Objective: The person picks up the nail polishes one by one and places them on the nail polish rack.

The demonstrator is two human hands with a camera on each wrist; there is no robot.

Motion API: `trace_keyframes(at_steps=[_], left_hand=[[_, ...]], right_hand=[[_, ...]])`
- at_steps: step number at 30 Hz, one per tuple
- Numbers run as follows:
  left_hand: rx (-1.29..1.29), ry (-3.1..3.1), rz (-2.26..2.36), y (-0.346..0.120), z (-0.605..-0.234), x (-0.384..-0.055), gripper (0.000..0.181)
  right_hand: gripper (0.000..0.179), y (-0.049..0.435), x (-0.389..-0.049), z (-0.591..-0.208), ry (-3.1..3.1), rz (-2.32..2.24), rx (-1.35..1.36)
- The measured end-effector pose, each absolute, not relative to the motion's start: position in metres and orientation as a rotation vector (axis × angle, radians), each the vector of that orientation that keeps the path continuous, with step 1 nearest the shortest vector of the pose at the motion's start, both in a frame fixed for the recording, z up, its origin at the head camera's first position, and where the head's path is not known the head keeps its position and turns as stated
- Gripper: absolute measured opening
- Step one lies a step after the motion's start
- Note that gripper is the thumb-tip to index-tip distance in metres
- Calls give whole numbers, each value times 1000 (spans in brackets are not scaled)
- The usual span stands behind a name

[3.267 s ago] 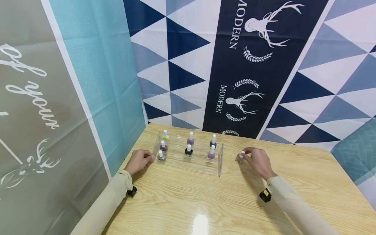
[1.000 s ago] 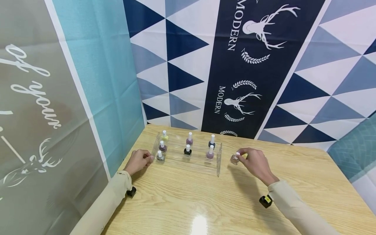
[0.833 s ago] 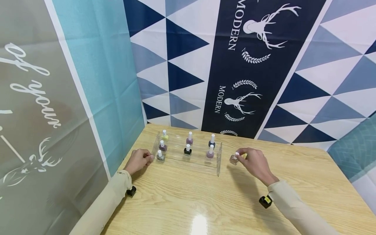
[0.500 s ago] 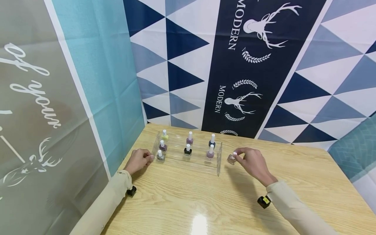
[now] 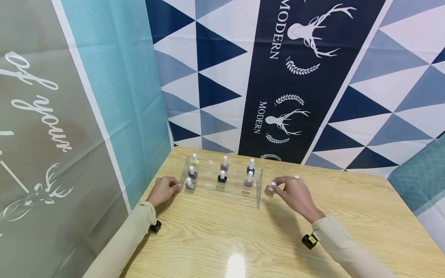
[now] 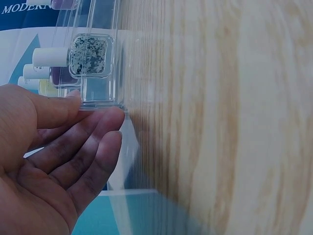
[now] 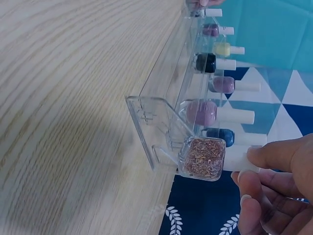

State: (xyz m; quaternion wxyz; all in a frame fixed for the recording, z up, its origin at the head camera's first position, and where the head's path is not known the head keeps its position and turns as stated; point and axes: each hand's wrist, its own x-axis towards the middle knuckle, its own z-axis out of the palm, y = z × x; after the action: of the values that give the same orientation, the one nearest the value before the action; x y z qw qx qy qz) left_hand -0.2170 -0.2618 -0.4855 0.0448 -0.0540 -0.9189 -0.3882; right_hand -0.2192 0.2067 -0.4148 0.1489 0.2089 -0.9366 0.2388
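Observation:
My right hand (image 5: 295, 195) pinches the white cap of a nail polish bottle (image 7: 203, 157) filled with pinkish-copper glitter. In the head view it hangs just beyond the right end of a clear tiered rack (image 5: 240, 197). At the rack's left end, my left hand (image 5: 165, 190) holds the end panel between thumb and fingers. Nearest to that hand stands a silver-glitter polish bottle (image 6: 90, 56) on the front tier. Behind it are a dark purple bottle (image 5: 192, 174) and a yellow bottle (image 5: 196, 162).
Further right on the rack stand a black bottle (image 5: 222, 179), a mauve bottle (image 5: 224, 166), a lilac bottle (image 5: 248, 182) and a navy bottle (image 5: 250, 170). Another white cap (image 5: 296, 177) shows behind my right hand. Patterned cloth (image 5: 222, 77) borders the wooden table (image 5: 208, 239).
My right hand has carried the glitter polish bottle leftward, closer to the rack's right end. A white cap has come into sight behind that hand. My left hand stays at the rack.

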Motion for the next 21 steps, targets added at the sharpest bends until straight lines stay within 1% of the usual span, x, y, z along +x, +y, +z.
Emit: trace_keyframes(at_steps=[21], left_hand=[[-140,-2818,-1192,-261,-484,-216,21]], right_hand=[[4,190,-217,-410,-2665,686,666]])
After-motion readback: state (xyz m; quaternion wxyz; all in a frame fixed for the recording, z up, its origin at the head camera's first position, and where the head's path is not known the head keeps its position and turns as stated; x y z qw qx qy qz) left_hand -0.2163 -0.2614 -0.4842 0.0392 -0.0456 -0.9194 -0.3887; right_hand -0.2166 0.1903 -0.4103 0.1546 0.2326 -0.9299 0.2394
